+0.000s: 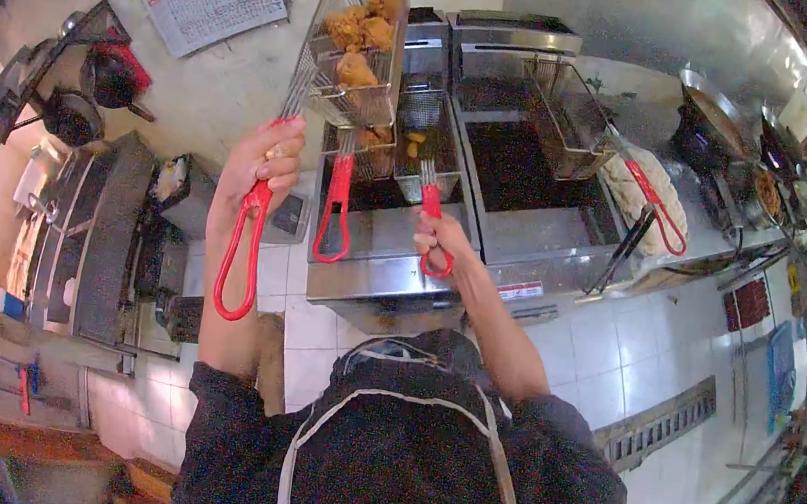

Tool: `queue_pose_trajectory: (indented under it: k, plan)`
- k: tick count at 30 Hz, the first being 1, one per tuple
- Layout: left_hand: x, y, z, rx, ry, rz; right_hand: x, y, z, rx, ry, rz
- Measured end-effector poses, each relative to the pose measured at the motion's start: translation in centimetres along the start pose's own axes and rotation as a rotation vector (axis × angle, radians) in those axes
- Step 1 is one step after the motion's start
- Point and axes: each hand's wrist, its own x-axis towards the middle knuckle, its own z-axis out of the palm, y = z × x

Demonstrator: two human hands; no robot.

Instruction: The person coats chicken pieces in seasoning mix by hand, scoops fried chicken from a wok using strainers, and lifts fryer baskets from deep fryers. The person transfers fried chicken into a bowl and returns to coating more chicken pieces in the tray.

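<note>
My left hand is wrapped round the red handle of a raised wire fry basket. Browned fried pieces lie inside that basket, which is tilted above the fryer. My right hand is closed on the red handle of a second wire basket, which sits low at the fryer and holds a few small yellowish pieces. Between my hands, a third basket's red handle rests over the fryer's front, with browned pieces in its basket.
Right of my right hand, an empty wire basket rests above the neighbouring fryer. Beyond it are a pale cloth-like bundle and a dark wok. Pans hang at the left wall. A floor grate lies lower right.
</note>
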Motion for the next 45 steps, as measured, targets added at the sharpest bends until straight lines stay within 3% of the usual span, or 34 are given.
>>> queue_pose_trajectory:
  k: [5, 7, 14, 16, 17, 18, 20, 22, 23, 24, 25, 27, 32, 34, 36, 38, 43, 45]
  plan:
    - [0.1, 0.7, -2.3, 0.021, -0.049, 0.0, 2.2, 2.0, -1.6, 0.037, 0.053, 0.076]
    - [-0.1, 0.7, -2.6, 0.047, 0.027, 0.002, 2.3, 3.7, -2.6, 0.042, 0.102, 0.154]
    - [0.9, 0.7, -3.1, 0.114, 0.0, 0.004, 0.2, 4.9, -2.5, -0.058, 0.241, 0.172]
    - [1.7, 0.4, -3.1, 0.085, 0.009, -0.034, -0.3, 4.0, -3.0, -0.473, 0.329, 0.149]
    - [2.0, 0.2, -2.9, 0.085, -0.002, -0.035, -0.9, 4.0, -3.3, -0.689, 0.498, 0.043]
    - [2.2, -0.1, -2.7, 0.092, 0.008, -0.035, -1.7, 3.7, -3.2, -0.692, 0.505, 0.035]
    - [2.8, -0.9, -2.2, 0.102, 0.007, -0.03, -3.7, 2.0, -1.5, -1.002, 0.699, -0.439]
    - [3.7, -2.0, -1.9, 0.162, 0.037, -0.013, -6.6, -1.7, 8.4, -0.584, 0.487, -0.318]
    - [4.1, -2.7, -2.0, 0.18, 0.038, 0.003, -7.5, -2.1, 11.7, -0.505, 0.267, -0.41]
    - [4.3, -3.2, -1.8, 0.186, 0.013, -0.005, -8.3, -3.3, 15.6, -0.388, 0.191, -0.188]
    - [4.4, -3.8, -1.6, 0.238, 0.039, 0.015, -8.9, -3.5, 17.6, -0.303, -0.02, -0.101]
    - [4.4, -4.4, -1.3, 0.279, 0.073, 0.044, -8.3, -2.4, 20.1, -0.2, -0.239, 0.045]
    - [4.9, -6.0, -1.2, 0.283, 0.096, 0.092, -7.4, -3.3, 22.3, -0.109, -0.11, 0.107]
    - [5.1, -6.7, -0.6, 0.282, 0.154, 0.146, -5.7, -1.8, 20.8, -0.509, 0.051, -0.186]
    - [5.5, -7.3, -0.4, 0.338, 0.201, 0.182, -5.7, -2.0, 20.9, -0.576, 0.103, -0.259]
    - [5.6, -7.8, -0.4, 0.209, 0.095, 0.17, -6.6, -3.3, 22.2, -0.123, 0.001, 0.241]
    - [6.1, -7.4, -0.3, 0.285, 0.051, 0.168, -5.7, -3.1, 22.1, -0.125, 0.014, 0.164]
    - [7.2, -6.8, -1.2, 0.472, -0.078, 0.213, -5.4, -2.9, 21.8, 0.168, -0.181, 0.149]
